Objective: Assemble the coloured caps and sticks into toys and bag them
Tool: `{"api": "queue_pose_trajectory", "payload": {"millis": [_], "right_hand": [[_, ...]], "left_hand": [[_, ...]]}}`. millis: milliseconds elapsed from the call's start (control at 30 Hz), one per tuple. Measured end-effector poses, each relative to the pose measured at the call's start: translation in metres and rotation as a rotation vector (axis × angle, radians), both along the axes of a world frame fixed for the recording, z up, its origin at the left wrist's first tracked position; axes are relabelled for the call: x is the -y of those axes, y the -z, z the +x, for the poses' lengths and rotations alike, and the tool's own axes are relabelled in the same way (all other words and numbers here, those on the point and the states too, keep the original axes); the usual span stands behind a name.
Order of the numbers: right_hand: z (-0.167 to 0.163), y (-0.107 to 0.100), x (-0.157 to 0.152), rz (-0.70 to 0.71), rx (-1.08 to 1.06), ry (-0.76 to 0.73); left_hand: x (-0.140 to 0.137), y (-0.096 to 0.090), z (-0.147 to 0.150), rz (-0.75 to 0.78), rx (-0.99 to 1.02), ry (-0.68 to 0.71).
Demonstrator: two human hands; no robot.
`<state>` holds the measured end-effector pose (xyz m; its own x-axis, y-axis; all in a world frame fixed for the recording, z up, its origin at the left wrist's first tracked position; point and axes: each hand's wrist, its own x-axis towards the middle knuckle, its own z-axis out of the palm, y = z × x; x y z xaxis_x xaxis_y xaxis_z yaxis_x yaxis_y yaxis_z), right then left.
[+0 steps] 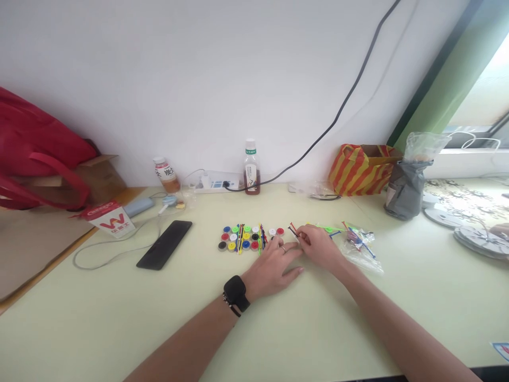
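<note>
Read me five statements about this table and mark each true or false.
1. The watch is on the right wrist. False: it is on the left wrist.
2. The right hand pinches thin sticks. True.
3. The flat black object lies right of the round pieces. False: it lies left of them.
4. The striped bag is red and yellow. True.
5. The bottle with a green band has a white cap. True.

Left hand (271, 269) lies palm-down, spread; right hand (321, 247) pinches just beside it.
</note>
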<state>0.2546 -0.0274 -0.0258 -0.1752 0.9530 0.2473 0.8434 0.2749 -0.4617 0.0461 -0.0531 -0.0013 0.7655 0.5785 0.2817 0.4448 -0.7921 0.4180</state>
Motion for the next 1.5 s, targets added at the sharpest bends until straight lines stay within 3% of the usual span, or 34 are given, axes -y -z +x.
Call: {"api": "queue_pose_trajectory", "payload": {"millis": [133, 267, 333, 533, 700, 833, 933, 1033, 1167, 1333, 1500], "right_hand": [[0.008, -0.005, -0.001, 0.030, 0.015, 0.040], [0.041, -0.012, -0.008, 0.157, 0.162, 0.251], [0.058, -0.014, -0.011, 0.113, 0.238, 0.317], [0.077, -0.009, -0.016, -0.040, 0.284, 0.306], [0.077, -0.008, -0.017, 0.065, 0.280, 0.321], [0.064, -0.018, -0.012, 0.257, 0.144, 0.309], [0.047, -0.025, -0.005, 0.307, -0.019, 0.227], [0.028, -0.026, 0.000, 0.239, -0.171, 0.147], [0.004, -0.020, 0.005, 0.040, -0.380, 0.056], [-0.022, -0.020, 0.012, -0.250, -0.801, -0.154], [-0.025, -0.030, 0.020, -0.436, -0.999, -0.205]], "left_hand": [[0.000, 0.000, -0.001, 0.006, -0.006, -0.022], [0.000, 0.002, -0.001, 0.020, -0.012, -0.030], [0.001, 0.004, -0.001, 0.040, -0.024, -0.030], [0.002, 0.004, 0.000, 0.092, -0.097, -0.051], [0.003, 0.003, 0.001, 0.126, -0.075, -0.069], [-0.002, 0.003, 0.001, 0.190, 0.011, -0.231], [-0.011, 0.003, -0.004, 0.239, 0.095, -0.414], [-0.021, 0.004, -0.011, 0.261, 0.115, -0.502], [-0.023, 0.001, -0.013, 0.237, 0.151, -0.512], [-0.015, -0.004, -0.008, 0.129, 0.234, -0.340], [-0.014, -0.003, -0.008, 0.054, 0.267, -0.217]]}}
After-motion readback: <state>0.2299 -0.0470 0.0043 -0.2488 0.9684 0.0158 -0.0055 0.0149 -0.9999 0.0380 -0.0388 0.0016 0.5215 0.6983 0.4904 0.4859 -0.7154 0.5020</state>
